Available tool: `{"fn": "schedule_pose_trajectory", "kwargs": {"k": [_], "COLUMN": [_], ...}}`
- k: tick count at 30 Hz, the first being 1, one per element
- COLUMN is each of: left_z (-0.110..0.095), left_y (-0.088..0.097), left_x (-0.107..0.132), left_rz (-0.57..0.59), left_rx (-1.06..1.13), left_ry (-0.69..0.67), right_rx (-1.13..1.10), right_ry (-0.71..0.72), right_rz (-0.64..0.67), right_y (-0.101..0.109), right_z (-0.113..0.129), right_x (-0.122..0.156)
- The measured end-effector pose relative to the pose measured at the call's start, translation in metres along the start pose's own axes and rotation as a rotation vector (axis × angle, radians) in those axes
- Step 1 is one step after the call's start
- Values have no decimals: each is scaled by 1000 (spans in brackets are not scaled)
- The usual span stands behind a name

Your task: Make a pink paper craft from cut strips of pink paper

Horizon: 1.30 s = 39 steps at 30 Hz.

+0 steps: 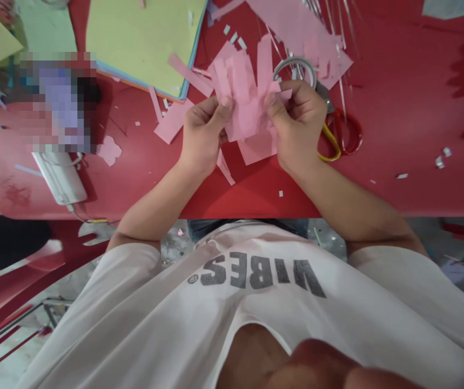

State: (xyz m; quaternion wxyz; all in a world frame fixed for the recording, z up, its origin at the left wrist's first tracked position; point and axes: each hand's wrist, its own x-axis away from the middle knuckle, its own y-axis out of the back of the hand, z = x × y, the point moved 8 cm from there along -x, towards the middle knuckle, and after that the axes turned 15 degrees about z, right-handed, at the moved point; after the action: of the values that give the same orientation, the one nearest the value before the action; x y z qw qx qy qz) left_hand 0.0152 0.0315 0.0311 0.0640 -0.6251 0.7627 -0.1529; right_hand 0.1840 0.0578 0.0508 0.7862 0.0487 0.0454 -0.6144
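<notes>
Between my two hands is a piece of pink paper [242, 92] with strips cut into it that stand up from its lower band. My left hand [205, 132] pinches its left edge between thumb and fingers. On the opposite edge my right hand [300, 121] has the thumb pressed on the paper, with the fingers curled behind. Just beyond the right hand lies a roll of tape [294, 64]. Scissors [343, 135] with red and yellow handles rest beside the right wrist, their blades partly hidden. Loose pink paper scraps [175, 120] lie around both hands.
A stack of coloured paper [142, 46], yellow on top, lies at the back left. A larger pink sheet [292, 24] and thin wires [341, 48] lie at the back. A white power bank [60, 175] with a cable sits left on the red table [402, 124]. Small white bits [442, 159] are scattered about.
</notes>
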Motion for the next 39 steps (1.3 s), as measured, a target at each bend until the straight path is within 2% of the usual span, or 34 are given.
{"fn": "schedule_pose_trajectory", "kwargs": {"k": [7,11,13,15,18,21,23,26,32,39], "left_z": [-2,-4,-6,-7,-10,-14,-16,-18,-18,-22], "left_y": [1,-6,-9,-9,-8,-8,-9,-8,-8,-12], "left_x": [-2,-4,-3,-2,0,3,4,5,4,7], "left_rz": [42,127,144,120,65,33,30,16,50,-19], "left_rx": [89,17,-36,-100,-202,-291,-361,-445,-442,-374], "left_ry": [-50,-127,-154,-156,-166,-196,-216,-240,-271,-195], "right_rx": [113,190,212,276,533,806,928,1038,1021,852], "right_ry": [-23,-59,-34,52,218,307,280,166,147,152], "right_rz": [-29,-38,-44,-48,51,172,215,247,209,243], "right_y": [3,1,0,2,-4,-13,-16,-19,-19,-19], "right_z": [-7,-7,-1,13,40,57,60,56,53,54], "right_x": [0,2,4,6,7,8,8,7,8,10]}}
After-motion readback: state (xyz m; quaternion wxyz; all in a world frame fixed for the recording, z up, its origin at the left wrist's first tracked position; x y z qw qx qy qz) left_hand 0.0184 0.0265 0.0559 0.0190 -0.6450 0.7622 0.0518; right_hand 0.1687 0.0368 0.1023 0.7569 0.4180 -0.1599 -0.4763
